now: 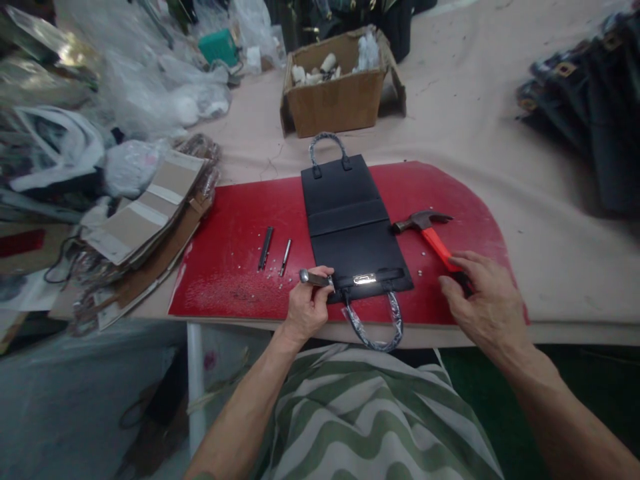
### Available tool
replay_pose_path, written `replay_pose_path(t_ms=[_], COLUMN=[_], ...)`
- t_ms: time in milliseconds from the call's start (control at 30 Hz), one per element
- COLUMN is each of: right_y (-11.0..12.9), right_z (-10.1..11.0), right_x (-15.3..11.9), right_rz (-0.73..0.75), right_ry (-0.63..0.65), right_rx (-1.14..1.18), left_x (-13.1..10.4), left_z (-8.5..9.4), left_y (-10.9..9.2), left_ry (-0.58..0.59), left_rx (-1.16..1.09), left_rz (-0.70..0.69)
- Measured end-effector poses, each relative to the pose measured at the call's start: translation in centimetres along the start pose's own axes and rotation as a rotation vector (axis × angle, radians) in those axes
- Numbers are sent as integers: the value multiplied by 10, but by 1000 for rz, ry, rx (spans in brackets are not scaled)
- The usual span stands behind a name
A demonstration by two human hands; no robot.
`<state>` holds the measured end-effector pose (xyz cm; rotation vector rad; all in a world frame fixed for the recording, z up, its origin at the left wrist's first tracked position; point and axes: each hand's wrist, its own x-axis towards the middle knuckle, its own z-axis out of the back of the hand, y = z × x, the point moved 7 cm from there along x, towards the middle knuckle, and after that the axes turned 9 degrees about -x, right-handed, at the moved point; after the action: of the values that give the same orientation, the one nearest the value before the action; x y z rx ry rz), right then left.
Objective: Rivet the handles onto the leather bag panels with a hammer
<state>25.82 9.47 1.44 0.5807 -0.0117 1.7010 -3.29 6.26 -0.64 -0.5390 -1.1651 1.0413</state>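
A black bag panel (347,200) lies flat on the red board (235,207), with a plastic-wrapped handle at each end and a shiny metal plate (365,279) near its lower edge. My left hand (309,308) is closed on a metal punch (315,278) beside the panel's lower left corner. To the right, my right hand (483,297) is at the dark grip end of a claw hammer (436,247) that lies on the board, its thumb and fingers around the grip. Two slim metal tools (266,248) (285,257) rest left of the panel.
An open cardboard box (335,103) with white items stands behind the board. Stacked cardboard (145,207) and plastic bags (150,73) crowd the left. Dark bag pieces (595,113) are piled at the right. Tiny bits dot the board.
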Motion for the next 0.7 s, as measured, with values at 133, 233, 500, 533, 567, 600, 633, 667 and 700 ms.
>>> replay_pose_path(t_ms=[133, 233, 500, 533, 567, 600, 633, 667, 700], right_y=[-18, -23, -16, -6, 4, 13, 20, 25, 31], right_z=[-4, -5, -37, -42, -43, -41, -36, -28, -16], right_x=[-4, -4, -12, -16, -19, -19, -18, -14, -10], right_rz=[-14, -76, -631, -729, -810, -867, -893, -888, -841], right_ry=[117, 228, 703, 769, 809, 820, 798, 742, 679], right_rx=[-163, -271, 640, 879, 1066, 1182, 1227, 1215, 1170], left_x=[1, 2, -1, -1, 0, 0, 1, 1, 2], left_z=[-1, 0, -8, -9, -10, -11, -11, -12, -12], left_y=[1, 1, -2, -3, -3, -3, -3, -2, -1], left_ry=[3, -7, 25, 37, 45, 53, 58, 62, 66], left_rx=[37, 56, 130, 128, 121, 114, 107, 102, 99], left_rz=[-2, -8, -66, -62, -58, -50, -39, -24, -8])
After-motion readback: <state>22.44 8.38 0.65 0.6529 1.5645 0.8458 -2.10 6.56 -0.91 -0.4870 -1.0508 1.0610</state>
